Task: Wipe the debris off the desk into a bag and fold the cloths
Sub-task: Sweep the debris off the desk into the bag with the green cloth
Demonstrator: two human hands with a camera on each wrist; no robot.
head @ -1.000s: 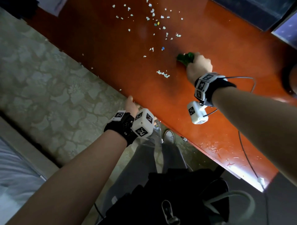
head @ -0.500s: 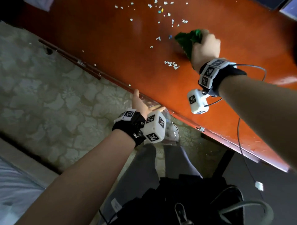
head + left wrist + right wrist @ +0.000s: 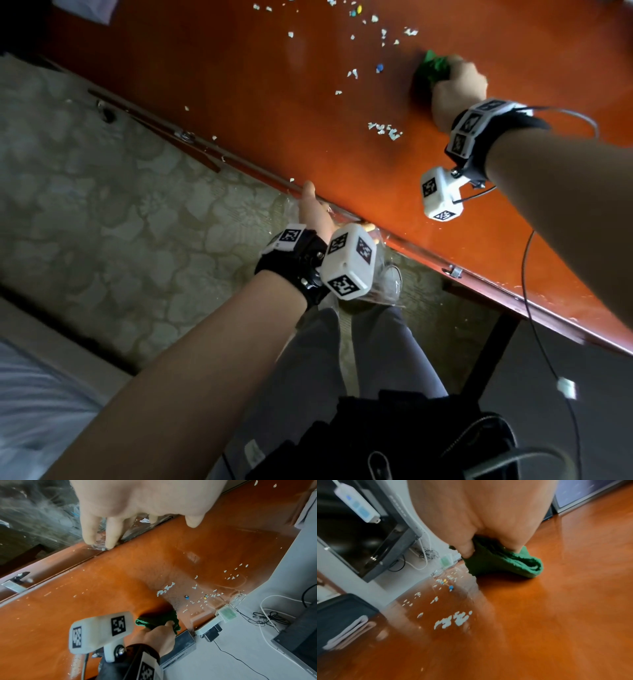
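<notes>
My right hand (image 3: 457,90) grips a bunched green cloth (image 3: 432,70) and holds it down on the orange-red desk (image 3: 260,113), as the right wrist view shows the cloth (image 3: 505,562). White crumbs (image 3: 383,129) and a blue bit (image 3: 379,68) lie just left of the cloth, with more crumbs (image 3: 165,590) scattered toward the far side. My left hand (image 3: 313,212) holds the rim of a clear plastic bag (image 3: 385,284) against the desk's near edge. Its fingers (image 3: 89,534) sit in the film, and the bag (image 3: 39,515) hangs below the edge.
A white power strip (image 3: 208,626) and a dark box (image 3: 184,641) sit at the desk's back edge, with cables behind. A folded white cloth (image 3: 347,632) lies at the desk's far left. A black bag (image 3: 383,442) hangs at my waist beside the desk leg (image 3: 493,356).
The view has swung right. My right hand has carried the green cloth a little farther across the desk and set it down bunched. The left hand stays at the edge with the bag.
</notes>
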